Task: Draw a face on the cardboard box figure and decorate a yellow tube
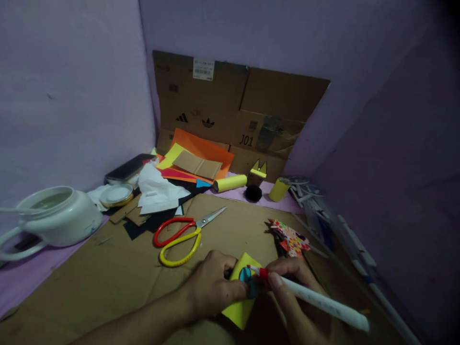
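Observation:
Near the bottom centre, my left hand [215, 285] grips a folded piece of yellow paper [239, 314], its thumb pressed over a small blue cutout [246, 275] lying on the yellow. A white marker with a red collar [323, 303] is held in my right hand [298, 292], fingers closed round its front part. The marker's red tip is at the upper edge of the blue cutout. Scissors with one red and one yellow handle [179, 260] lie partly open just beyond my left hand.
A white pot [77, 218] stands at the left, beside a jar lid [117, 194] and crumpled white tissue [158, 187]. Orange paper [201, 144] leans against a cardboard panel [280, 96] at the back. Yellow rolls [230, 183] and patterned scraps [290, 238] lie farther right.

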`<state>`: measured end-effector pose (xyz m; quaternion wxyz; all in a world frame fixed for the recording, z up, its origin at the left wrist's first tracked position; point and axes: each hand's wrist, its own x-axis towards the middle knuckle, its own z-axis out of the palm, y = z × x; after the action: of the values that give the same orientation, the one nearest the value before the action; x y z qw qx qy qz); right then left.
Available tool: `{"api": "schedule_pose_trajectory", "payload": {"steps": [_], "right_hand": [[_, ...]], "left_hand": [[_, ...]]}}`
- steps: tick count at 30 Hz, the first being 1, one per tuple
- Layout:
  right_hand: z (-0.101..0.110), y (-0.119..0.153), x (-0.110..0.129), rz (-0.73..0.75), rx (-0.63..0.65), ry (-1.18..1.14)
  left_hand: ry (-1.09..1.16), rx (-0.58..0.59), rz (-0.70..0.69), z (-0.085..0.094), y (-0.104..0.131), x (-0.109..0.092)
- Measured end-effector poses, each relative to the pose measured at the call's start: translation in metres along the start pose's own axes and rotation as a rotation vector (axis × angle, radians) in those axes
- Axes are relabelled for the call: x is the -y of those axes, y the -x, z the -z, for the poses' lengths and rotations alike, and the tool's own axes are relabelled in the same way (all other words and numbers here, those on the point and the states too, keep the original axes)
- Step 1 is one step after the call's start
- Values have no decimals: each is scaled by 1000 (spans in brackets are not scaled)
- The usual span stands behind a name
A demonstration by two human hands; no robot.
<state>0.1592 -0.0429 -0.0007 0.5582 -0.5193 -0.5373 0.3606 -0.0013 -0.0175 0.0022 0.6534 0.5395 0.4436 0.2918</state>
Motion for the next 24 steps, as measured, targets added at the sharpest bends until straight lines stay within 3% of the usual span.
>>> {"api": "schedule_pose_trajectory", "payload": {"steps": [10,24], "right_hand": [[-6,8,-2,69,-34,48],[-6,7,-3,54,-25,41]], "left_hand": [[-48,-28,18,0,2,1],[-38,-49,23,0,2,1]]}}
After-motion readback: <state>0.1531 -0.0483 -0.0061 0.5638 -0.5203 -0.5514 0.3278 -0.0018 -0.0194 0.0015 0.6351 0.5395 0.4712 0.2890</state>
